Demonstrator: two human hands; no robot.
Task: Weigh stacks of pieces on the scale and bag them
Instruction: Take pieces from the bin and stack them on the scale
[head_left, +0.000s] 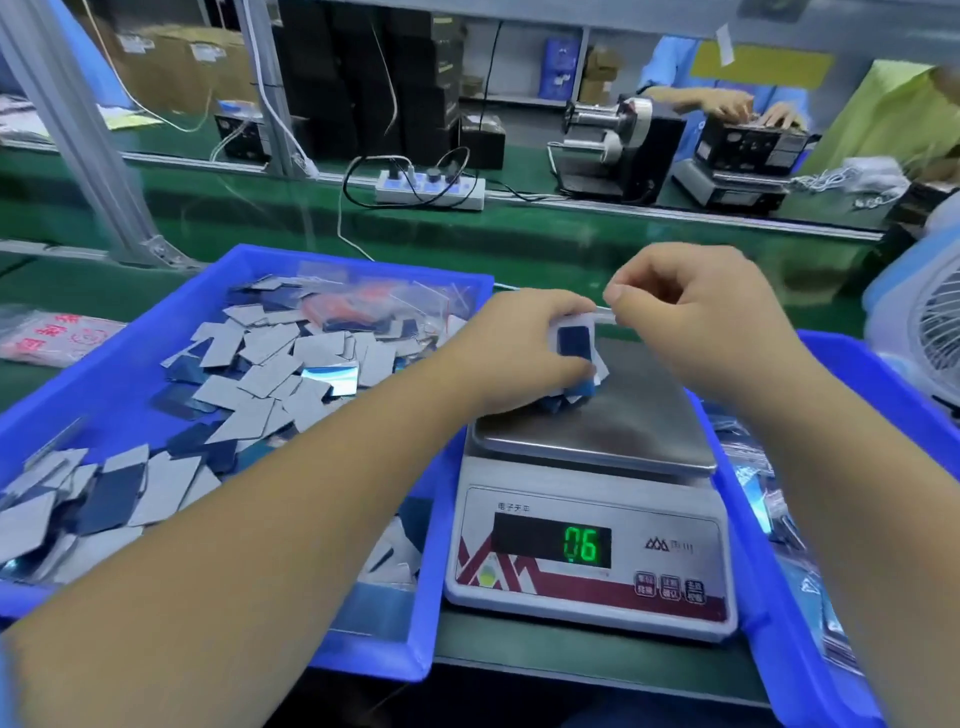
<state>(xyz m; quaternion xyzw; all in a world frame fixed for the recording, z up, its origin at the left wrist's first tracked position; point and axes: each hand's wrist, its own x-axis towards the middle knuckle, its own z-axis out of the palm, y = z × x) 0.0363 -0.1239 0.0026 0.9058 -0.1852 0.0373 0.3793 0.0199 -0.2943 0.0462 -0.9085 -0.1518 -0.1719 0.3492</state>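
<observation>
- A factory room with a long green worktop (571, 244) running across the view; a metal rail divides it from a far bench where another person's hands (748, 106) work at a black machine.
- A large blue tray (363, 270) fills the worktop's left side, heaped with loose grey and dark blue flat pieces (270, 364) and some clear bags along its far edge.
- A second blue tray (779, 597) runs along the right edge, holding filled clear bags.
- A white electronic scale (587, 540) sits between the two trays, just beside both; its green display reads 06, and the steel pan is mostly bare.
- A white fan (930, 332) stands at the far right edge, and a white power strip (430, 189) lies beyond the left tray.
- The left hand (519, 353) grips a small bagged stack (575, 348) of dark blue pieces above the pan's far left corner.
- The right hand (696, 312) pinches the bag's top edge, close beside the left hand.
- Open green surface shows beyond the scale.
</observation>
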